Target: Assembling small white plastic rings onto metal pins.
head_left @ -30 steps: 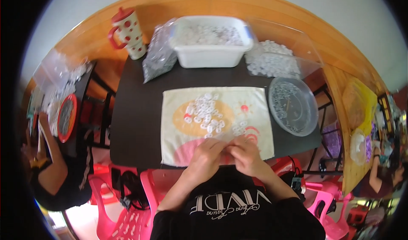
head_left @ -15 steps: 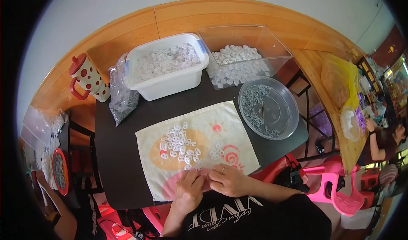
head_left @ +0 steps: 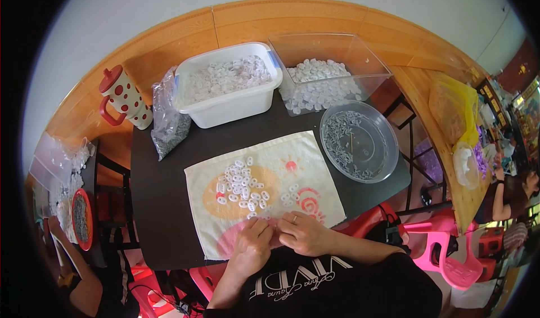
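Observation:
At the near edge of a cream printed towel [head_left: 315, 155], my left hand [head_left: 254, 243] and my right hand [head_left: 304, 234] are close together, fingers bent and pinched. Whatever sits between the fingertips is too small and covered to make out. Just beyond my left hand lies a loose pile of small white oval plastic pieces with two holes [head_left: 243, 183], some overlapping. A smaller group of translucent pieces [head_left: 290, 196] rests beyond my right hand, beside a red spiral print.
Across the dark table [head_left: 163, 205] stand a spotted tumbler [head_left: 128, 99], a bag of grey bits [head_left: 171, 124], a white tub [head_left: 230, 111] of clear pieces, a clear box [head_left: 360, 76] of white pieces and a round basin [head_left: 374, 149] of small grey screws. People sit at both sides.
The whole view has shifted slightly, with the table things appearing a little to the right. Both hands keep nearly the same pinched pose; the fingertips have moved slightly away from me.

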